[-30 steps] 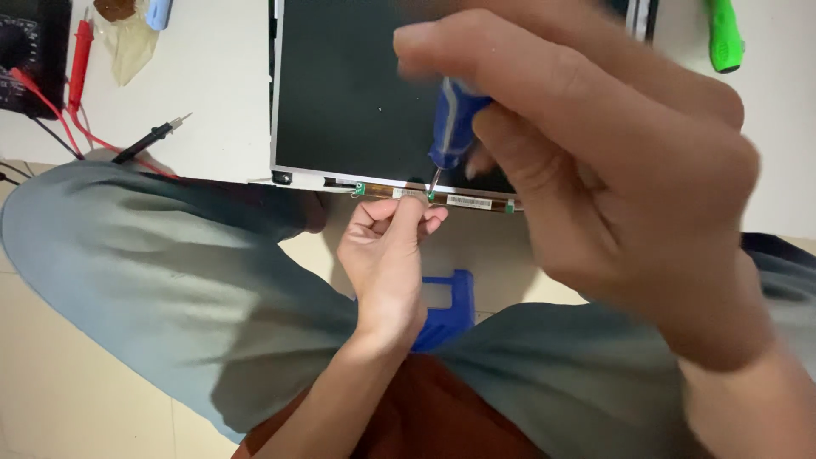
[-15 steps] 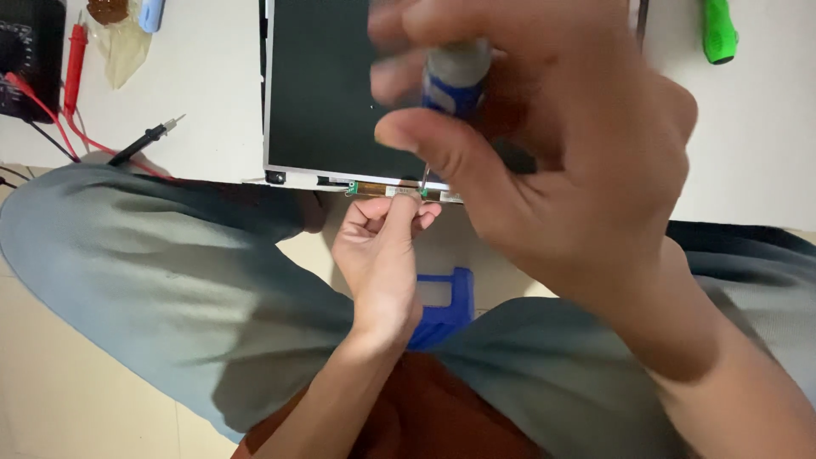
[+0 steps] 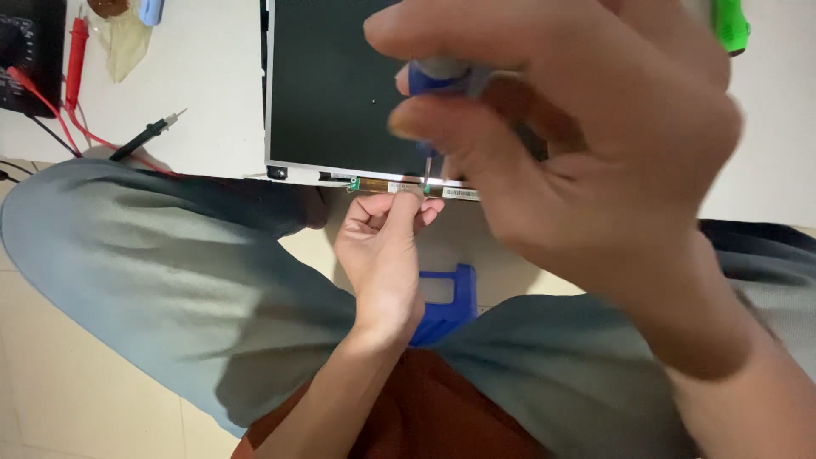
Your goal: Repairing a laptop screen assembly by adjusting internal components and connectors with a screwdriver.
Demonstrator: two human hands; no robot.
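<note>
Right hand (image 3: pixel 578 161) clenched on blue-handled screwdriver (image 3: pixel 442 81), tip straight below on circuit strip (image 3: pixel 425 189), left hand (image 3: pixel 382 246) pinching just underneath.

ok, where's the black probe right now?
In the head view the black probe lies on the white table at upper left, tip pointing up-right, between the red probe and the dark screen panel.

Matt dark panel (image 3: pixel 340 93), metal-edged

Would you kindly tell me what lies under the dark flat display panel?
The dark flat display panel rests on a white tabletop; its near edge overhangs, pinched by the left hand. The right hand hides its right part.
</note>
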